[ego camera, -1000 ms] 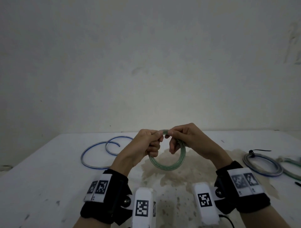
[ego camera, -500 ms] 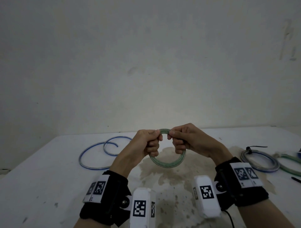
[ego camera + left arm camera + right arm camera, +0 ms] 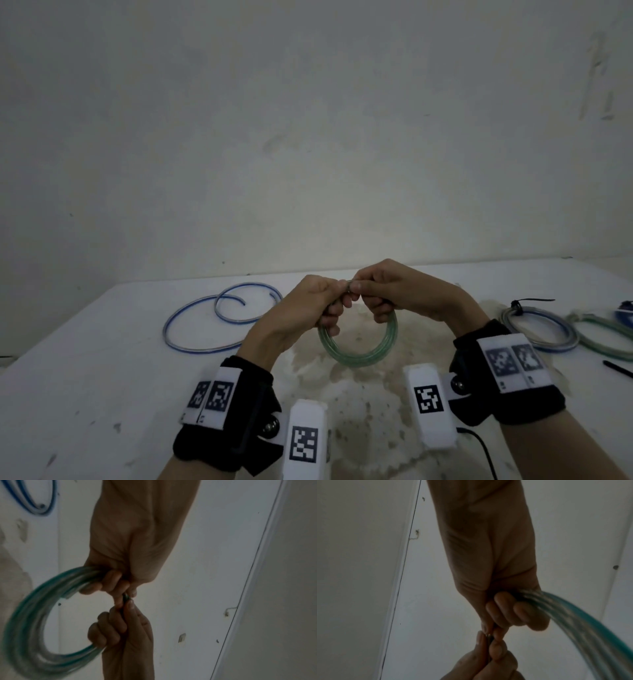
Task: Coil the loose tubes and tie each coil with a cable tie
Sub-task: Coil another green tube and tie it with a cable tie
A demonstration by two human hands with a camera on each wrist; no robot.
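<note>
Item: green tube coil, several turns, held upright above the stained middle of the white table, clear of its surface. Grip: the top of the coil is gripped by both hands, knuckles nearly touching. On the left hand the fingers are curled round the bundled turns, thumb and forefinger pinching at the crown; on the right hand the fingers are likewise curled round the bundle, with a pinch at the same spot. What is pinched between the tips cannot be told, whether a tube end or a tie; the wrist views are blurred there. Step judged in hand: the turns are being gathered and evened for tying. For a good result, the turns should be kept stacked flat under one hand's pinch so none springs out, and the free end tucked alongside before a tie is fetched. Other stock: one blue loose tube lying unspooled at left; one grey-blue coil at right, already bound with a black cable tie; a green coil just beyond it, partly out of view. Containers: none are seen; all items rest directly on the table.
</note>
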